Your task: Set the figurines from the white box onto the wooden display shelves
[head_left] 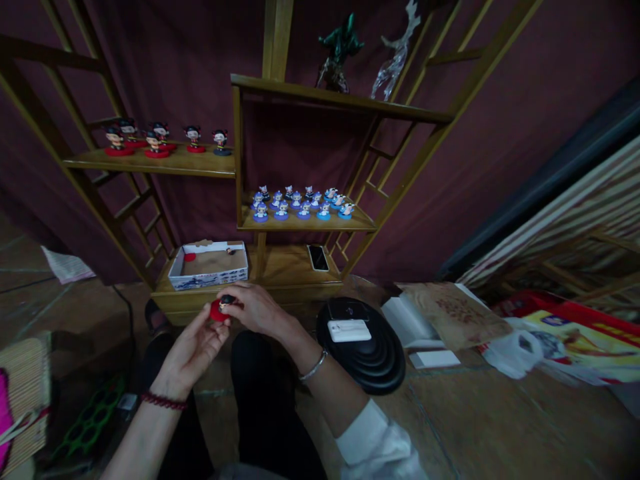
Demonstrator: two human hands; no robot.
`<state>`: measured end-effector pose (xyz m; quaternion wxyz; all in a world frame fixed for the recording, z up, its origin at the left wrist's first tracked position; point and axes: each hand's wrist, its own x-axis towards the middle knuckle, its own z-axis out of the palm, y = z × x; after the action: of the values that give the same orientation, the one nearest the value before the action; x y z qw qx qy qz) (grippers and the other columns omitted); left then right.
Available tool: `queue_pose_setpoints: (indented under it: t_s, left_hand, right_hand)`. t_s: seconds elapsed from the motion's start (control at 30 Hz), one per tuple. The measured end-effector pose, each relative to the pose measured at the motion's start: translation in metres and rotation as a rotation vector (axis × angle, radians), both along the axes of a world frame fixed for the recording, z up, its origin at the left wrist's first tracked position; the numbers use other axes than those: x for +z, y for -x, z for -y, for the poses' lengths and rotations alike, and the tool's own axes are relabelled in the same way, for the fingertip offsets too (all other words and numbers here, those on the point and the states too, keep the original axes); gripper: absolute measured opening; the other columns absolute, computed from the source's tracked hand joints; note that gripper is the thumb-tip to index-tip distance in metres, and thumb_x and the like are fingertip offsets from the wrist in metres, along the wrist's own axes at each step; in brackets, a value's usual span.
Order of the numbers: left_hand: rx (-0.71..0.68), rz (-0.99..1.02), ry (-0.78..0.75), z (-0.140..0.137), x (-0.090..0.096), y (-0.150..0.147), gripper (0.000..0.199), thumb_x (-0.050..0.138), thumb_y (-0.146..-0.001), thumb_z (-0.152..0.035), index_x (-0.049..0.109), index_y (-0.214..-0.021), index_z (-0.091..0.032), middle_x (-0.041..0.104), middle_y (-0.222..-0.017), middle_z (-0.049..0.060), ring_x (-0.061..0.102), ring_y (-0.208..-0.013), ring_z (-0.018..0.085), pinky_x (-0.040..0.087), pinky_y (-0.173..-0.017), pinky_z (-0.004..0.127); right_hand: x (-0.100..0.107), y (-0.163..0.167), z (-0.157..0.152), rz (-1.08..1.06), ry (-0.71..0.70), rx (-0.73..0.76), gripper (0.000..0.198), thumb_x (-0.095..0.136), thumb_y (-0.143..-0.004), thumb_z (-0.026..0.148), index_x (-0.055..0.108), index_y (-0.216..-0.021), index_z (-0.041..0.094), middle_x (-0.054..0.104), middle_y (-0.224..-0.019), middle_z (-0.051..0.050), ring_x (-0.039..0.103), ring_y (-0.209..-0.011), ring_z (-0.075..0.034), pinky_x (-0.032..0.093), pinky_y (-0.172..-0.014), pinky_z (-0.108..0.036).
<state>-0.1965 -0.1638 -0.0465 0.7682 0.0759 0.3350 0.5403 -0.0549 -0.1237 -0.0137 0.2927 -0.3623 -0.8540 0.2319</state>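
A small black-haired figurine [227, 301] is held between my two hands in front of the shelf. My left hand [195, 347] is closed with thumb and fingertips on its round red base [217, 311]. Pinching the figurine's head and body from the right is my right hand [257, 308]. Just beyond my hands, a shallow open box [209, 275] sits on the lowest shelf, with a red disc [189, 257] and a small figurine part [230, 251] in it. Similar figurines [194, 139] on red or dark bases stand on the upper left shelf.
Several purple and blue figurines [297, 200] line the middle shelf [305, 225]. A phone [318, 259] lies on the lowest shelf. On the right, a black round stool [370, 367] bears a white device [349, 331]. Packaging [453, 313] and a plastic bag [515, 350] lie on the floor.
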Motion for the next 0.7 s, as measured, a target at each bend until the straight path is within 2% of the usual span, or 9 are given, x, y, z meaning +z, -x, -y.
queue_pose_setpoints:
  t_s: [0.27,0.5,0.7]
  left_hand:
    - [-0.041,0.073,0.002,-0.001,-0.004,0.005,0.019,0.044,-0.085,-0.021,0.058,-0.081,-0.010,0.060,-0.071,0.008,0.057,-0.059,0.011,0.047,-0.050,0.020]
    - [-0.015,0.142,-0.086,-0.006,0.007,0.025,0.021,0.047,-0.083,-0.026,0.058,-0.086,-0.008,0.060,-0.074,0.008,0.057,-0.060,0.011,0.046,-0.051,0.019]
    - [0.006,0.169,-0.163,-0.005,0.014,0.037,0.019,0.048,-0.083,-0.024,0.059,-0.087,-0.009,0.061,-0.077,0.009,0.059,-0.066,0.013,0.048,-0.057,0.021]
  right_hand:
    - [0.004,0.006,-0.002,0.034,0.005,0.049,0.018,0.054,-0.077,0.017,0.057,-0.095,0.019,0.058,-0.087,-0.001,0.052,-0.082,-0.012,0.039,-0.076,-0.024]
    - [0.028,0.029,-0.011,0.016,0.019,0.106,0.032,0.052,-0.079,0.017,0.054,-0.110,0.022,0.056,-0.105,-0.004,0.051,-0.097,-0.014,0.039,-0.085,-0.028]
    - [0.043,0.039,-0.014,0.032,-0.018,0.161,0.030,0.051,-0.080,0.017,0.055,-0.109,0.023,0.057,-0.100,-0.003,0.053,-0.088,-0.013,0.040,-0.078,-0.027]
